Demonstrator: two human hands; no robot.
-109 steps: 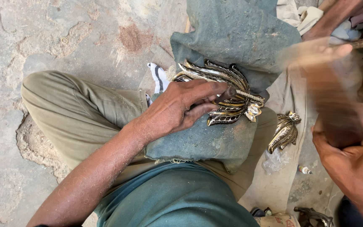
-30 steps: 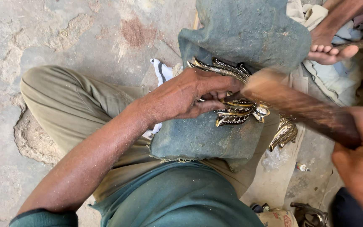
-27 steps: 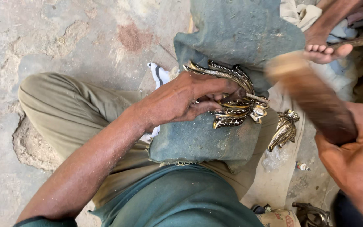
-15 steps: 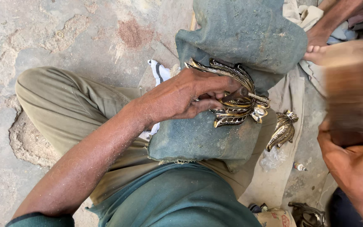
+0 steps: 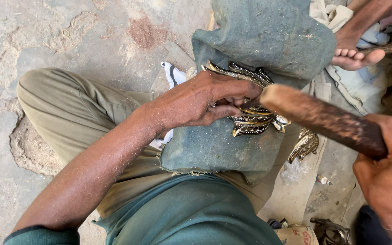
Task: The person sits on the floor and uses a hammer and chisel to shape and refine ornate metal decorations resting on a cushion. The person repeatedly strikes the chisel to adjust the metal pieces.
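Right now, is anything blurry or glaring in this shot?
Head view: soft, even daylight, no hard shadows; left hand and ornate metal piece are sharp, with small glints on the metal; the wooden stick and right hand look slightly soft.

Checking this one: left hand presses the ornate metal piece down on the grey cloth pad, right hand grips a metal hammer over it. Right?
Not quite. In the head view the right hand grips a wooden stick, not a metal hammer. The left hand does press the ornate metal piece on the grey cloth pad.
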